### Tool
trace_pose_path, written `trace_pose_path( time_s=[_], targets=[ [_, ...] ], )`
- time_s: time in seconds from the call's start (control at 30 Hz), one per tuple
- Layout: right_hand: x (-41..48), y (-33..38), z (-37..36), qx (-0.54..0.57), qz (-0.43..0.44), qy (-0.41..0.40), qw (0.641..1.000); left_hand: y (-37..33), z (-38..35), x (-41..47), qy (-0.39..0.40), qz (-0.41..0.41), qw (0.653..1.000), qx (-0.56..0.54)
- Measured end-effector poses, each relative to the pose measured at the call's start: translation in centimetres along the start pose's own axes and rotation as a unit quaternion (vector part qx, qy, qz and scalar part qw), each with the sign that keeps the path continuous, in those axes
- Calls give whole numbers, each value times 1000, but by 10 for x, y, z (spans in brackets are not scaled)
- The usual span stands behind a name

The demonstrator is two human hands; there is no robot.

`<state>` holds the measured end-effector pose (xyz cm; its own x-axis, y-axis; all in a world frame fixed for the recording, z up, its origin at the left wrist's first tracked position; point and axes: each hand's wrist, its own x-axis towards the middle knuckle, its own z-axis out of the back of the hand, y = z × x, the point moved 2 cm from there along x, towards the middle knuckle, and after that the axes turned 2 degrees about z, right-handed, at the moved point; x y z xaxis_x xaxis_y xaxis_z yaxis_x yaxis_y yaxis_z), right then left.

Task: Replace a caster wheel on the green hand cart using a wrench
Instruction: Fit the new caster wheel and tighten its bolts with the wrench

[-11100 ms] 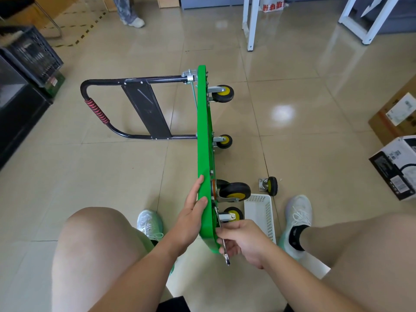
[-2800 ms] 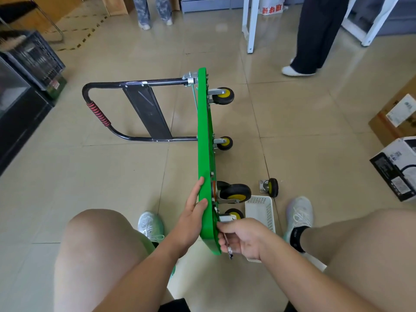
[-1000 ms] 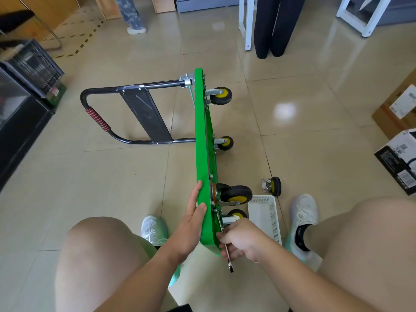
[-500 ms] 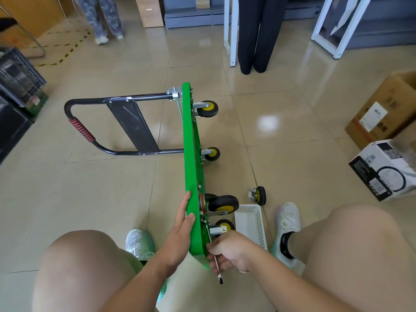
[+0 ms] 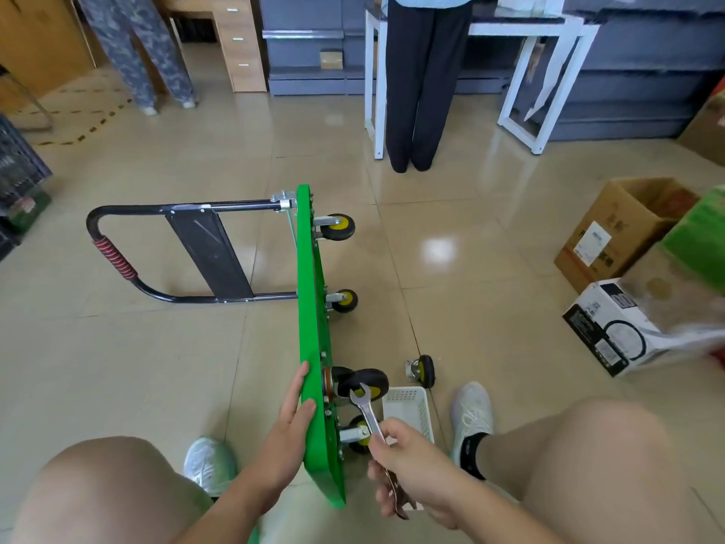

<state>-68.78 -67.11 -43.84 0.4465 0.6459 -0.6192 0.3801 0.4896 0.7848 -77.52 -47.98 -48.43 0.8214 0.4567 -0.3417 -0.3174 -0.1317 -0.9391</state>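
hands (image 5: pixel 290 433) steady cart (image 5: pixel 312 327), grip wrench (image 5: pixel 370 416), over tiled floor (image 5: pixel 470 288).

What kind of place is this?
Probably a storeroom or a shop's back room. Grey shelving runs along the far wall, an open cardboard box sits on the tiled floor, and a black plastic crate stands at the left edge.

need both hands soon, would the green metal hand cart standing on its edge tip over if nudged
Probably tippy: the green metal hand cart balances on a thin edge, steadied by the left hand. Its black handle sticking out left likely braces that side only.
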Motion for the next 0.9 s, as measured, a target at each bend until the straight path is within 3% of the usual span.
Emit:
trace_pose_path(
  time_s=[0.3,0.47,0.67,0.9],
  targets=[
    [1,61,18,-105,115,-61,986,12,2,9,-5,3,1000,-1],
    [15,88,37,-237,165,-177,941,10,1,8,3,8,1000,1],
    [25,105,48,-236,188,-224,927,5,0,6,5,22,1000,8],
    [43,120,65,-202,209,-225,930,6,2,5,12,43,999,4]
  ],
)
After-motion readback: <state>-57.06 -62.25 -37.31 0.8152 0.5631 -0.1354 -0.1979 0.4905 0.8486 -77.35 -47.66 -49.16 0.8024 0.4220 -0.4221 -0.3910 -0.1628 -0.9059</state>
